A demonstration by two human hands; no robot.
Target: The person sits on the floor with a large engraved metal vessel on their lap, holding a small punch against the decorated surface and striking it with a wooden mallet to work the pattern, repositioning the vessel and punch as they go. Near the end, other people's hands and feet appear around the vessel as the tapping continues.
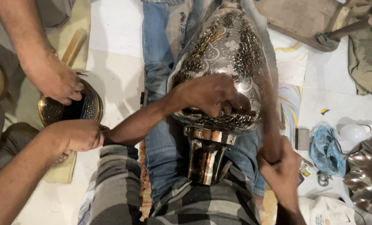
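Note:
A large silver vase (223, 46) with fine engraved patterns lies along my lap, its plain neck (206, 156) pointing at my chest. My left hand (213, 98) presses on the vase's lower belly, fingers curled around what looks like a small metal punch set against the surface. My right hand (279, 162) is at the vase's right side, closed on a thin tool handle (269, 112) that is blurred by motion and reaches up along the vase. The tool's head cannot be made out.
At the left, another person's two hands (57, 79) (77, 135) work on a brass bowl (92, 106). A wooden handle (73, 46) lies behind it. To the right lie a blue plastic bag (325, 150), a white cup (354, 132), scissors (323, 178) and a wavy shiny metal dish (367, 175).

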